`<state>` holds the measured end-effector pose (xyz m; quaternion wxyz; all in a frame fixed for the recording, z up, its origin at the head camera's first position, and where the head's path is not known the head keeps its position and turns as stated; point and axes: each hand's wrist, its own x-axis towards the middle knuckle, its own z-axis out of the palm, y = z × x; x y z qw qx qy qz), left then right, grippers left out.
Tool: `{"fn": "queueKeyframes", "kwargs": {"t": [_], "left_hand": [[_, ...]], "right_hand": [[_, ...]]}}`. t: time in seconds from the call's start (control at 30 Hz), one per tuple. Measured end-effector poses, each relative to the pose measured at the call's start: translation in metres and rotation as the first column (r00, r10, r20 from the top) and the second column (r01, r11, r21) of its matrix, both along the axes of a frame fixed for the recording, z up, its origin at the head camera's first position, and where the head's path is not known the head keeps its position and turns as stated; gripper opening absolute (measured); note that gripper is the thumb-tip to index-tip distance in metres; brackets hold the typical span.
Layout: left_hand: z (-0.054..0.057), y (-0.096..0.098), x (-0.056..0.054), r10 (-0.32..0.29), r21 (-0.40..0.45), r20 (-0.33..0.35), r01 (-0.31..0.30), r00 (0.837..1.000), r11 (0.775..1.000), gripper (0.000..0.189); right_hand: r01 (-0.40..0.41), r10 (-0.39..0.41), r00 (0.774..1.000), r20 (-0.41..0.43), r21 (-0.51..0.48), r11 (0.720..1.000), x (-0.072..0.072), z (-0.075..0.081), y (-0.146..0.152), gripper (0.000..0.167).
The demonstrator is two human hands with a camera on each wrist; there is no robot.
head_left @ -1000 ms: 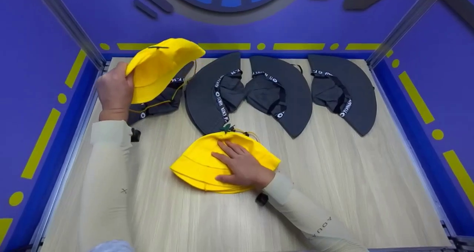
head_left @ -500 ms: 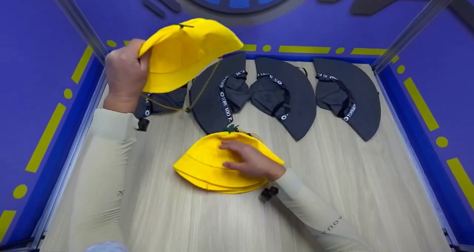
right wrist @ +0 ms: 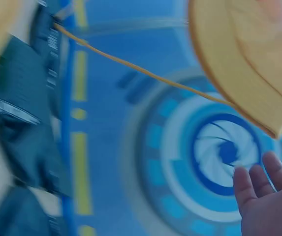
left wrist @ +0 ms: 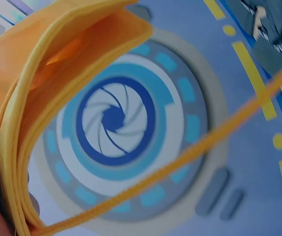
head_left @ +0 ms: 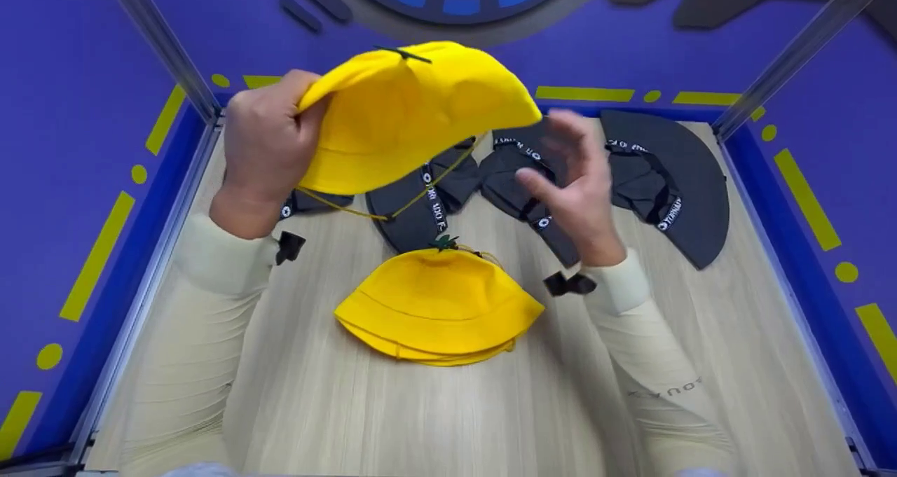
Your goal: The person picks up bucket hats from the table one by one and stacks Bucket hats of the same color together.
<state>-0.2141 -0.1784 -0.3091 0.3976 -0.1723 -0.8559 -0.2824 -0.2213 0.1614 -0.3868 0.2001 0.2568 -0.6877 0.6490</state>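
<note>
Hat (head_left: pixel 413 120): yellow and soft, its crown dented, a dark tab (head_left: pixel 403 54) on top; it hangs in the air above the counter (head_left: pixel 434 421), in front of the grey hats (head_left: pixel 680 190), tilted with its right tip out.
Cord (head_left: pixel 441 176): yellow, looping slack below the brim.
Second hat (head_left: pixel 441 309): yellow, lying flattened on the counter, green leaf (head_left: pixel 444 242) at its top, layered edges showing at the near side.
Change: compared with a second ago, the held hat is farther right, and the right hand has left the second hat and risen.
Left hand (head_left: pixel 273 144): raised, fingers gripping the left end of the brim.
Right hand (head_left: pixel 581 190): blurred, upright just beside the tip, fingers and thumb wide apart; contact unclear.
</note>
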Motion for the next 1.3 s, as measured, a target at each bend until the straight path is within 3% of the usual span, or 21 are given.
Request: {"fn": "queueKeyframes", "kwargs": {"t": [0.1, 0.23, 0.33, 0.43, 0.57, 0.73, 0.9, 1.0, 1.3], "left_hand": [[0.000, 0.007, 0.009, -0.062, -0.020, 0.006, 0.062, 0.998, 0.998, 0.034], [-0.005, 0.016, 0.019, -0.137, -0.034, 0.035, 0.138, 0.990, 0.990, 0.029], [-0.009, 0.021, 0.023, -0.178, -0.035, 0.064, 0.180, 0.982, 0.983, 0.026], [-0.014, 0.025, 0.025, -0.217, -0.030, 0.097, 0.221, 0.971, 0.975, 0.024], [-0.024, 0.024, 0.023, -0.284, -0.020, 0.144, 0.290, 0.948, 0.957, 0.020], [-0.044, 0.015, 0.021, -0.356, 0.037, 0.191, 0.356, 0.915, 0.934, 0.016], [-0.073, 0.005, 0.022, -0.407, 0.157, 0.265, 0.378, 0.874, 0.913, 0.022], [-0.094, 0.002, 0.024, -0.412, 0.219, 0.340, 0.355, 0.846, 0.909, 0.025], [-0.148, -0.004, 0.033, -0.367, 0.306, 0.586, 0.222, 0.723, 0.926, 0.032]], "right_hand": [[-0.005, 0.005, 1.000, -0.015, 0.036, 0.999, -0.001, 0.021, 0.006, 0.073], [-0.034, 0.040, 0.999, -0.035, 0.158, 0.987, -0.001, 0.031, 0.011, 0.058], [-0.106, 0.112, 0.993, -0.025, 0.175, 0.979, -0.003, 0.026, 0.018, 0.043], [-0.142, 0.141, 0.990, 0.018, 0.132, 0.981, -0.003, 0.016, 0.025, 0.033], [-0.050, 0.048, 0.999, 0.019, 0.137, 0.989, 0.002, 0.006, 0.030, 0.028], [-0.012, 0.009, 1.000, 0.016, 0.149, 0.989, 0.010, -0.008, 0.031, 0.023], [-0.008, -0.006, 0.997, 0.080, 0.173, 0.985, 0.015, -0.032, 0.031, 0.014], [-0.016, -0.012, 0.990, 0.141, 0.200, 0.980, 0.020, -0.051, 0.030, 0.013], [-0.086, 0.014, 0.945, 0.326, 0.207, 0.975, 0.037, -0.104, 0.029, 0.021]]}}
